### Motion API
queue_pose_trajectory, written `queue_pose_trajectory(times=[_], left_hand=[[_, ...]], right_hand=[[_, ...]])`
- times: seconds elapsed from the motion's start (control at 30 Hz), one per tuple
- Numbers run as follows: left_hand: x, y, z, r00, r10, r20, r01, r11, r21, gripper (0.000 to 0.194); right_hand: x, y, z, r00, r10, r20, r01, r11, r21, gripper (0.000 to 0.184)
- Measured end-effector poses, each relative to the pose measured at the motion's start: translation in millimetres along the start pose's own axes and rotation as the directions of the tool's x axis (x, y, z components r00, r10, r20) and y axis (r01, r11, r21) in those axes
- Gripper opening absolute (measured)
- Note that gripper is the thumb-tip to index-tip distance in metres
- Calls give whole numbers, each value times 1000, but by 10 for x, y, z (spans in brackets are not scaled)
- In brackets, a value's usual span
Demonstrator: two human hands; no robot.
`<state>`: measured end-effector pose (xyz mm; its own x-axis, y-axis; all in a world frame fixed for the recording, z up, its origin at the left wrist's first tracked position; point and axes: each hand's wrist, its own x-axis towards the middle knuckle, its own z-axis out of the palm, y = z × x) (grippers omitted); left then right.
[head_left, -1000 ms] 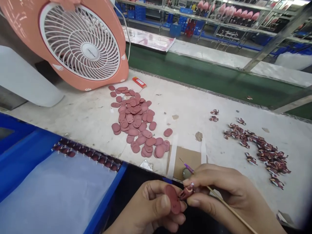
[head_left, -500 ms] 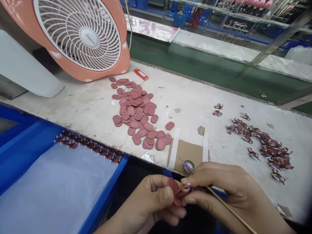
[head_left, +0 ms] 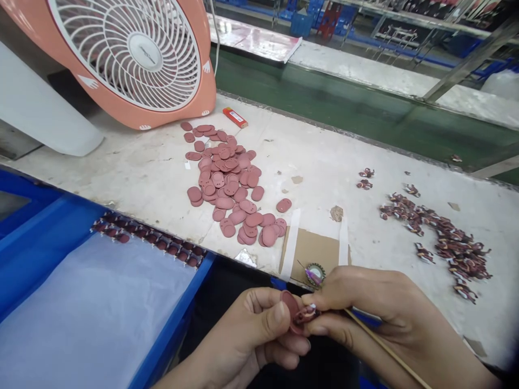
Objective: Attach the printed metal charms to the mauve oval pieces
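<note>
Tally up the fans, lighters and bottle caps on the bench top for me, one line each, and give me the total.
Pink-orange electric fan: 1
Red-orange lighter: 1
Crown bottle cap: 1
Total: 3

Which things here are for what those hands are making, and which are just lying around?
For the job:
left hand with a pink oval
right hand with a small printed cutout and wooden stick
pile of pink ovals
pile of cutouts

Just lying around:
orange lighter
pink fan
</note>
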<state>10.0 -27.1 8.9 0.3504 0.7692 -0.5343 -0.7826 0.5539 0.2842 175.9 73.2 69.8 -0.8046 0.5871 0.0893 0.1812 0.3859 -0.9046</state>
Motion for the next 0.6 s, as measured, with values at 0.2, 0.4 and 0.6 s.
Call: queue_pose_trajectory(times=[0.2,0.4,0.6], left_hand=[[15,-10,-3,1000,6,-10,-6,1000,-10,30],[11,5,16,999,14,-31,-14,1000,-13,30],[9,14,63,998,-2,-58,1,1000,-16,29]], right_hand=[[17,11,-3,1000,0,23,0,1000,-5,12],[5,43,1,1000,15,21,-15,1000,-11,10],[-10,82,-13,1000,-2,31,2,1000,-18,9]])
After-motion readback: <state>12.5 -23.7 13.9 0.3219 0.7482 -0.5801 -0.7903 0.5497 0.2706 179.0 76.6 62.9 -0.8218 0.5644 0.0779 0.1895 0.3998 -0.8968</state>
